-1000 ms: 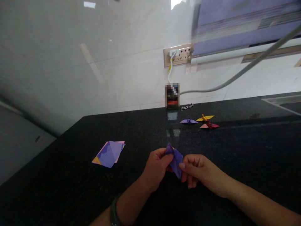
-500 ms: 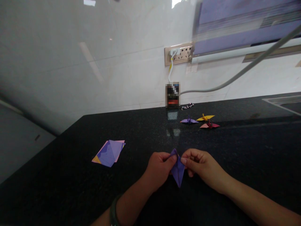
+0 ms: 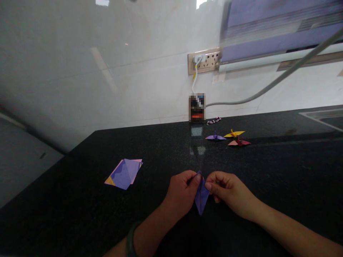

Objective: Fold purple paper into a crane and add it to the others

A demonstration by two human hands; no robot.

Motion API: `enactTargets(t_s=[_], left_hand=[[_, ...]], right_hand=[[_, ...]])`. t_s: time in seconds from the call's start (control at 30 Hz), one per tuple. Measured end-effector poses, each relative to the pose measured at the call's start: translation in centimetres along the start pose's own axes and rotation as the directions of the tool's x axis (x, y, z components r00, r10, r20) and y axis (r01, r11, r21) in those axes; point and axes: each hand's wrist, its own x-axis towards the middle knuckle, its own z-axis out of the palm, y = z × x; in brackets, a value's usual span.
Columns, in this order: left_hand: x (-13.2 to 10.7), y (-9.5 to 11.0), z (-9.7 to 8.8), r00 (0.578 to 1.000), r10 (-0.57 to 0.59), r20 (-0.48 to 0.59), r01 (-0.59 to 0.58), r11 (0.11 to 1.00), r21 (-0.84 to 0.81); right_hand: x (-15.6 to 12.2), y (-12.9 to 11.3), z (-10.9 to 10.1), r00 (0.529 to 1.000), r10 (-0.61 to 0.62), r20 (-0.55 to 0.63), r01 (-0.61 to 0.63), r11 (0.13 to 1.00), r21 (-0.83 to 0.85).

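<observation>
A folded purple origami paper [image 3: 202,199], narrow and diamond-shaped with a slit down its middle, is held between both hands above the dark counter, its point toward me. My left hand [image 3: 183,191] pinches its upper left edge, thumb on top. At its right edge, my right hand [image 3: 227,189] grips it between thumb and forefinger, the other fingers curled. Part of the paper is hidden under the fingers. To the left lies a stack of paper sheets [image 3: 125,174] in purple, pink and yellow.
Behind the hands stand folded cranes: a purple crane [image 3: 215,137], a yellow crane [image 3: 234,133] and a red crane [image 3: 239,142]. A beaded string [image 3: 213,121] and a pixelated box [image 3: 197,108] are by the wall, below a socket panel [image 3: 204,61]. A grey hose [image 3: 268,91] arches at right.
The purple paper has turned slightly, its lower point swinging a little left. My right hand has shifted slightly down along its edge. The cranes and sheets stay put.
</observation>
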Motion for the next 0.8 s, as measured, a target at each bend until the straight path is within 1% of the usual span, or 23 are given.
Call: enactTargets(t_s=[0.13, 0.23, 0.47, 0.6, 0.8], left_hand=[[-0.1, -0.09, 0.27, 1.0, -0.003, -0.009, 0.004, 1.0, 0.013], [-0.22, 0.0, 0.43, 1.0, 0.001, 0.015, -0.001, 1.0, 0.003], [-0.4, 0.13, 0.58, 0.996, 0.053, 0.065, -0.057, 0.996, 0.062], [-0.43, 0.17, 0.69, 0.996, 0.056, 0.068, -0.063, 0.994, 0.09], [-0.44, 0.25, 0.73, 0.996, 0.055, 0.065, -0.061, 0.994, 0.093]], right_hand=[[-0.07, 0.0, 0.17, 0.998, -0.044, -0.035, 0.045, 0.999, 0.022], [-0.12, -0.07, 0.25, 0.996, -0.067, -0.067, 0.071, 0.996, 0.061], [0.03, 0.05, 0.34, 0.996, -0.005, -0.089, 0.022, 0.982, 0.189], [0.12, 0.15, 0.38, 0.996, 0.014, -0.094, 0.005, 0.981, 0.196], [0.01, 0.21, 0.37, 0.996, -0.004, -0.088, 0.021, 0.981, 0.19]])
